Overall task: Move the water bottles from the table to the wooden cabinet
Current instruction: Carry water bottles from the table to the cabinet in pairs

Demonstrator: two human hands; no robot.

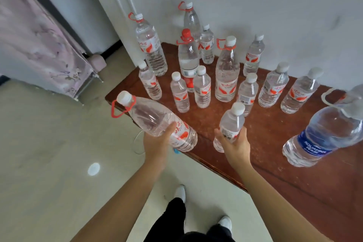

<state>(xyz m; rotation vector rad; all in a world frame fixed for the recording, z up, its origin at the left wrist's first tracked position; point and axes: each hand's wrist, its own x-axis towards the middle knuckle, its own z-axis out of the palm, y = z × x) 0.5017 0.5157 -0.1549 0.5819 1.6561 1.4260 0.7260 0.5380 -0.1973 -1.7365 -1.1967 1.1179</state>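
The left hand (157, 143) curls its fingers round a large red-handled water bottle (155, 120), which is tilted with its cap pointing left, off the table's (275, 124) near edge and over the floor (49, 143). The right hand (235, 145) grips a small water bottle (230, 124) above that edge. Other water bottles (226, 76) stand upright toward the wall, and a big Aquafina bottle (322, 135) sits toward the table's right end.

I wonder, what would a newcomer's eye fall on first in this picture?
Probably the crowd of clear water bottles standing on the reddish-brown table by the wall. Next, the two hands at its near edge: the left hand grips a large tilted bottle with a red carry loop, the right hand a small bottle. A blue-labelled bottle looms at the right.
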